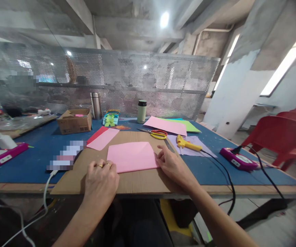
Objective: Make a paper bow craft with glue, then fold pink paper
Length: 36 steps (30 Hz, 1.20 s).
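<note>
A pink sheet [132, 156] lies on a brown cardboard board [137, 183] at the near edge of the blue table, its near edge looking folded. My left hand [102, 176] rests at the sheet's left end, fingers curled on its near left corner, with rings on two fingers. At the right end, my right hand [169, 163] has its fingertips against the sheet's edge, the thumb and fingers bent and partly apart. Beyond the sheet lie scissors [158, 134] with red and yellow handles. A yellow glue gun [189, 143] sits on purple paper to the right.
Pink and red strips [103, 138] lie at the board's left, near a phone [68, 156] on a cable. Behind stand a cardboard box [75, 121], a steel flask [95, 105] and a green bottle [142, 112]. Purple power strips [237, 159] flank the table; a black cord hangs over its edge.
</note>
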Motion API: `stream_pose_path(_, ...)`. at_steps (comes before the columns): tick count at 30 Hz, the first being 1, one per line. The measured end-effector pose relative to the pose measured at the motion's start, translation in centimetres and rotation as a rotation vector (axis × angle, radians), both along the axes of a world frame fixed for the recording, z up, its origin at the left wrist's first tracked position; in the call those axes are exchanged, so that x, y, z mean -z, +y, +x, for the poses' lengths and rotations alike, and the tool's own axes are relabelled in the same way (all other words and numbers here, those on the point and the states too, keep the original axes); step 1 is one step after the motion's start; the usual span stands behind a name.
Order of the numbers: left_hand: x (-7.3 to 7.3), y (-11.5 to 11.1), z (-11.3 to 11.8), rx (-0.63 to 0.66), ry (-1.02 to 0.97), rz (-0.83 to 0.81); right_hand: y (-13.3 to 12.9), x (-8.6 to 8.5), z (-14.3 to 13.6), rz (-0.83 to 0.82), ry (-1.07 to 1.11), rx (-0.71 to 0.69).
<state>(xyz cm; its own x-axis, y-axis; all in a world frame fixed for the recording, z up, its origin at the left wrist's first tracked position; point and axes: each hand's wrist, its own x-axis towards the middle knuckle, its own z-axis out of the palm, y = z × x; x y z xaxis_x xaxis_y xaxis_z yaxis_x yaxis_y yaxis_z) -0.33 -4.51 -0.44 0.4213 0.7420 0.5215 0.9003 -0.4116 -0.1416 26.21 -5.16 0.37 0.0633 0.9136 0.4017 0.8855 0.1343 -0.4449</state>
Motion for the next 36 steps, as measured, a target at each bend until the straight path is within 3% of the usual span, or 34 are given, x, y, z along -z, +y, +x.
stream_pose_path(6,0.1,0.2,0.0,0.032,0.003,-0.018,-0.3,0.0,0.0,0.022,-0.025,-0.014)
stream_pose_path(14,-0.4,-0.4,0.2,0.063,0.070,-0.093,-1.2,-0.6,-0.6,0.039,-0.232,-0.083)
stream_pose_path(21,-0.6,-0.5,0.4,0.054,0.039,-0.124,-1.6,-1.1,-1.3,0.010,-0.473,-0.036)
stream_pose_path(25,-0.5,-0.5,0.7,0.069,0.015,-0.109,-1.6,-1.6,-1.4,0.023,-0.576,-0.112)
stream_pose_path(30,0.1,-0.5,1.0,0.123,-0.062,-0.123,-1.5,-1.8,-1.4,0.020,-0.656,-0.112)
stream_pose_path(36,2.0,-1.8,1.9,0.019,-0.085,-0.090,-1.1,-1.6,-1.3,0.017,-0.689,-0.099)
